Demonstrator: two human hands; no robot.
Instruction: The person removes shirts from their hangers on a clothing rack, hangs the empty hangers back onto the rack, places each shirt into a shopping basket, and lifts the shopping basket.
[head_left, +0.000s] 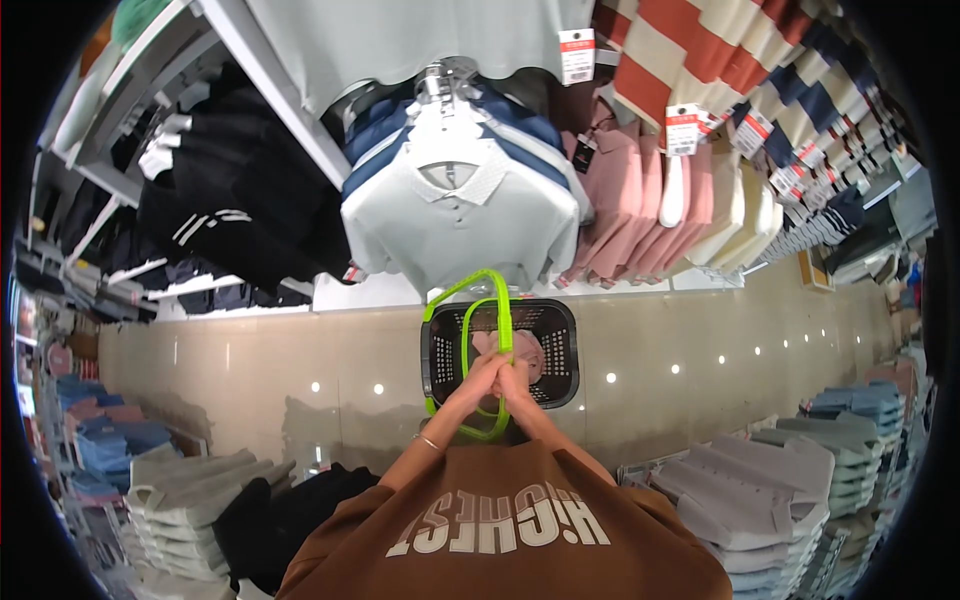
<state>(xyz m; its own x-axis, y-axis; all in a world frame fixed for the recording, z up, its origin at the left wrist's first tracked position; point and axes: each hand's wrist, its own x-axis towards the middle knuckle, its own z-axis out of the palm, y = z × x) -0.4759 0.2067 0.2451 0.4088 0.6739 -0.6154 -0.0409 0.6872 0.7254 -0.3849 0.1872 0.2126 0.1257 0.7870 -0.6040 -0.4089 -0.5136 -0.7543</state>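
Our left hand (482, 377) and right hand (514, 382) apparently grip the green plastic loop handle (504, 318); the black plastic basket (573, 352) contains pink fabric (530, 352).

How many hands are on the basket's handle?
2: the left hand and the right hand, close together at the green handle, over the black basket.

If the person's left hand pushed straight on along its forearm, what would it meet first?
The green handle, right where the left hand is gripping. Just past it in the picture is the pink clothing in the basket, seemingly lower down, though the depth is hard to judge.
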